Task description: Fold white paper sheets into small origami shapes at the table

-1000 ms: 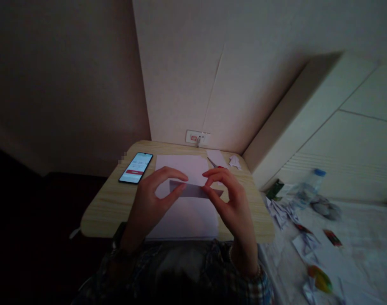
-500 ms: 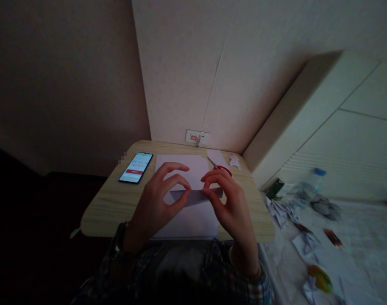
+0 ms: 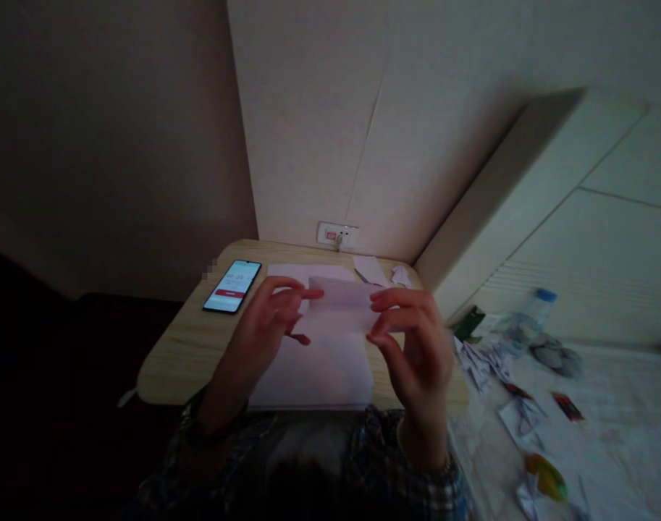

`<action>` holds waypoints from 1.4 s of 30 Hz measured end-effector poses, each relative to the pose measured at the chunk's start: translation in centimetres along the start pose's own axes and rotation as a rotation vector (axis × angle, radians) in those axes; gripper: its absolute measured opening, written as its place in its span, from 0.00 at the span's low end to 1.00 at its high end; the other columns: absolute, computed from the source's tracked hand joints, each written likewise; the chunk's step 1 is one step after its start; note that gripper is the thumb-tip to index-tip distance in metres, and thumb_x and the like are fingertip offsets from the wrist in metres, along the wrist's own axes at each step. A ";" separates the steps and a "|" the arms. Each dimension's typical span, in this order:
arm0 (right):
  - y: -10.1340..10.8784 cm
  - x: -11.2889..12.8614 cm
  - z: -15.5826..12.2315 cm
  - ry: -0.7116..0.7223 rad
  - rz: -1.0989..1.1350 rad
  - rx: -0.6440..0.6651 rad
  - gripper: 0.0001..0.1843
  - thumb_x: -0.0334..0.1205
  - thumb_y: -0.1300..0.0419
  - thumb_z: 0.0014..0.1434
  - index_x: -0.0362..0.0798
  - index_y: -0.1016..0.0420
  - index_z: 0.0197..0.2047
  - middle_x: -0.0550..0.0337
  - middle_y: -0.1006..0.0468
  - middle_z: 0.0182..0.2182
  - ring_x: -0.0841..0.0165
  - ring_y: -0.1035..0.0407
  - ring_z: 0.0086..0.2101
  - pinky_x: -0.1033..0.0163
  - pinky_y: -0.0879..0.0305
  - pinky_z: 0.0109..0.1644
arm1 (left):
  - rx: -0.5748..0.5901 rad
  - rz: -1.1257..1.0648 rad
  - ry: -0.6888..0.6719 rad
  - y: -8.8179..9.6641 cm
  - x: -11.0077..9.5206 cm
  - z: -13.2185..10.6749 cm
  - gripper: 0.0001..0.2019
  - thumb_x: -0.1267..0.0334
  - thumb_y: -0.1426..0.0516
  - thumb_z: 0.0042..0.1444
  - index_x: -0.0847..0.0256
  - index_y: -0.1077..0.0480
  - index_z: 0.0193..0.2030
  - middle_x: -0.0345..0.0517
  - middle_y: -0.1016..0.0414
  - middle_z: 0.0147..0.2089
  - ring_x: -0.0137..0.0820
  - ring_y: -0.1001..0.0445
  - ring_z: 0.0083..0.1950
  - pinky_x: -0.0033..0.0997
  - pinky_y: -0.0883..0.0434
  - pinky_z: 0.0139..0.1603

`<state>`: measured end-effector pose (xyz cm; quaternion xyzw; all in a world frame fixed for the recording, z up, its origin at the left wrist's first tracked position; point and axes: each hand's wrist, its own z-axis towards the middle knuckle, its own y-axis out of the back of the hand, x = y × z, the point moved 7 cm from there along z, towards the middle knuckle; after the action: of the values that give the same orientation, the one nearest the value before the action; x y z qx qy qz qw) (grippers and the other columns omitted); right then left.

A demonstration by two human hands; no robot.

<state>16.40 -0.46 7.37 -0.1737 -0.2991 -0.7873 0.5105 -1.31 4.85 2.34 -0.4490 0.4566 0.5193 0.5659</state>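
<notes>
A folded piece of white paper (image 3: 342, 305) is held up above a small wooden table (image 3: 192, 347), its broad face turned toward me. My left hand (image 3: 269, 325) pinches its left end and my right hand (image 3: 417, 346) pinches its right end. Both hands are closed on the paper. Under them a larger white sheet (image 3: 319, 369) lies flat on the table.
A lit phone (image 3: 232, 286) lies at the table's left. A paper scrap (image 3: 369, 266) and a small folded paper (image 3: 401, 276) lie at the back, below a wall socket (image 3: 337, 234). To the right, a surface holds folded papers (image 3: 479, 362), a water bottle (image 3: 525, 322) and wrappers.
The folded paper, held low as a narrow strip, has been raised and turned so its broad face shows. Both hands lifted with it. The red scissors are now hidden behind my right hand.
</notes>
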 end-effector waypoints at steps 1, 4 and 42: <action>-0.4 0.3 0.0 0.015 -0.006 0.064 0.05 0.35 0.42 0.60 0.54 0.30 0.33 0.59 0.29 0.38 0.63 0.32 0.43 0.54 0.37 0.50 | -0.010 0.014 -0.017 -0.3 -0.3 -0.1 0.11 0.56 0.46 0.58 0.57 0.33 0.45 0.48 0.21 0.47 0.33 0.22 0.37 0.30 0.27 0.31; -1.0 0.4 -0.2 0.015 -0.012 0.211 0.04 0.37 0.41 0.60 0.54 0.28 0.32 0.59 0.29 0.42 0.62 0.33 0.46 0.52 0.39 0.55 | 0.002 0.005 -0.090 -0.6 -1.0 -0.2 0.12 0.58 0.46 0.58 0.55 0.31 0.48 0.47 0.21 0.47 0.35 0.25 0.50 0.33 0.28 0.47; -1.1 -4.3 -1.0 -0.491 0.335 -0.124 0.06 0.35 0.41 0.57 0.52 0.35 0.37 0.68 0.31 0.26 0.74 0.36 0.26 0.69 0.42 0.28 | -0.183 0.159 -0.272 1.4 -1.6 -1.3 0.12 0.65 0.41 0.54 0.51 0.29 0.45 0.40 0.24 0.40 0.30 0.25 0.35 0.28 0.28 0.33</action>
<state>17.22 2.24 3.85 -0.4367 -0.3322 -0.6433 0.5340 -2.82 3.32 3.66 -0.3869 0.3609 0.6577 0.5362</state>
